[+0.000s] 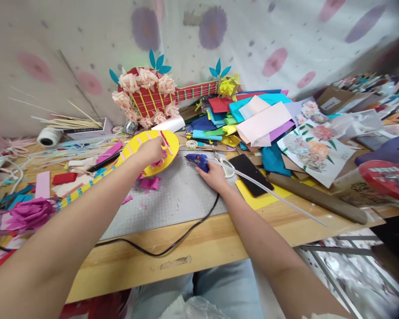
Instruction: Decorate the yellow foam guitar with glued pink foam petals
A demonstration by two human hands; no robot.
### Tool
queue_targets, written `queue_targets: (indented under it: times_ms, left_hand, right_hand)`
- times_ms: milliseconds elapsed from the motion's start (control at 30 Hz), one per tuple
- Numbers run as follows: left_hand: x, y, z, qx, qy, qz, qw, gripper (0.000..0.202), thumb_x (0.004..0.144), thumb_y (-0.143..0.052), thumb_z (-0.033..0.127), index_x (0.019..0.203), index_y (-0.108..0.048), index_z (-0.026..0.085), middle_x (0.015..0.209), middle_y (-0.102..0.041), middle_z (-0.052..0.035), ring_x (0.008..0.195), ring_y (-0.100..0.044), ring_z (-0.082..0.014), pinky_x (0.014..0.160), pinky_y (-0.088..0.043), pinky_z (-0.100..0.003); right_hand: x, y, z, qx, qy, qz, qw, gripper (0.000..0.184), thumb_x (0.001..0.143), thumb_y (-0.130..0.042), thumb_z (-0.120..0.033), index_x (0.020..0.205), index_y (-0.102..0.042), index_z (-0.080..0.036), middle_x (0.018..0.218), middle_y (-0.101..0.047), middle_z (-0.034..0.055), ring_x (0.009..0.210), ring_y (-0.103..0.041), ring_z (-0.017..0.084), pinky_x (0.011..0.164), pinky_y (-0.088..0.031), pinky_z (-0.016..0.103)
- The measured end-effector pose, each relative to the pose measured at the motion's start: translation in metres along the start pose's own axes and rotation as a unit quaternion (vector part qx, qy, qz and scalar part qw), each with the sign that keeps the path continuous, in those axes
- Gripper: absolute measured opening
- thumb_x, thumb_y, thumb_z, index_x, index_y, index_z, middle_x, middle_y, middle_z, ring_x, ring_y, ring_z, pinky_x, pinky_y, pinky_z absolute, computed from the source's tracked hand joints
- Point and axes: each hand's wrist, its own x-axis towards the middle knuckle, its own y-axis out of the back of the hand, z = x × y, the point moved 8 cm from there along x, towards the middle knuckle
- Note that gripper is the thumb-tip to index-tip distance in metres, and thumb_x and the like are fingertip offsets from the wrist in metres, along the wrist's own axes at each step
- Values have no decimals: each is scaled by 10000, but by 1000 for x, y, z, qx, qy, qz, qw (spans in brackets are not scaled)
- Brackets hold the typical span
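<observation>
A yellow cardboard instrument point(170, 141), banjo-shaped with a striped neck, lies at a slant left of centre. My left hand point(151, 151) is over its round body, fingers curled down among pink paper pieces; what they pinch is hidden. My right hand point(215, 176) is closed around a blue hot glue gun point(197, 160), whose nozzle points left toward the instrument. From the gun's back sticks a long translucent glue stick point(279, 193), and its black cord point(186, 239) loops along the table's front. Magenta crepe scraps point(150, 182) lie on the grey cutting mat point(179, 204).
White-handled scissors point(226, 168) and a black phone point(252, 175) lie right of the glue gun. A wooden stick point(319, 198) and a red-lidded tub point(387, 177) are farther right. Behind stand a red rose-trimmed guitar point(148, 99) and piled coloured paper point(266, 122). A magenta paper flower point(31, 212) is at left.
</observation>
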Motion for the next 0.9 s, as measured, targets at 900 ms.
queue_targets:
  times_ms: [900]
  left_hand:
    - [-82, -109, 27, -496, 11, 89, 864, 199, 721, -634, 287, 868, -534, 198, 740, -640, -15, 685, -629, -144, 683, -488, -275]
  right_hand:
    - [-7, 16, 20, 160, -94, 69, 980, 365, 748, -548, -482, 892, -628, -156, 856, -701, 112, 815, -651, 257, 751, -494, 381]
